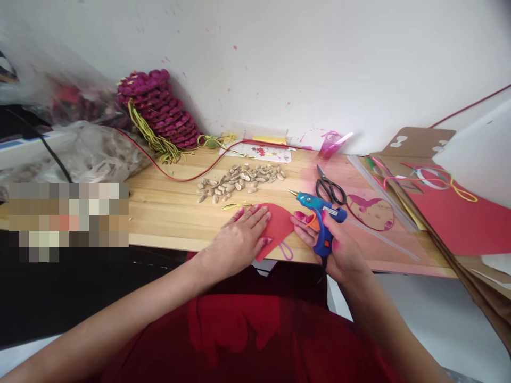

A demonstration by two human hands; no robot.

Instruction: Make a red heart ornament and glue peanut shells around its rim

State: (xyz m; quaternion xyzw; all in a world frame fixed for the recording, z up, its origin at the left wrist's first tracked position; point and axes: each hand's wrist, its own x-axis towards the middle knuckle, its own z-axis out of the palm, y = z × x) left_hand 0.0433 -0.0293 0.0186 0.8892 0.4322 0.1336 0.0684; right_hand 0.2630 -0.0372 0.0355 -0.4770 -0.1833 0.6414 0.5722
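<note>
My left hand (239, 239) lies flat, fingers stretched, over the left part of a red paper piece (278, 222) at the table's front edge. The paper has a rounded top, and part of it is hidden under that hand. A purple loop of cord (286, 251) sticks out below it. In my right hand (339, 247) is a blue hot glue gun (323, 234) with an orange trigger, its metal nozzle pointing left. A clear glue stick (379, 238) appears to extend from its rear. The right fingertips reach the paper's right edge. Yellow-green cord (238, 206) lies above the paper.
Peanut shells (235, 182) are heaped behind my hands. Black scissors (330, 187) and a pink-stained cardboard heart (371, 213) lie to the right. Farther right are red sheets (471, 213) on cardboard. A magenta shell-covered craft piece (159, 109) leans on the wall; a red cable (199, 175) crosses behind.
</note>
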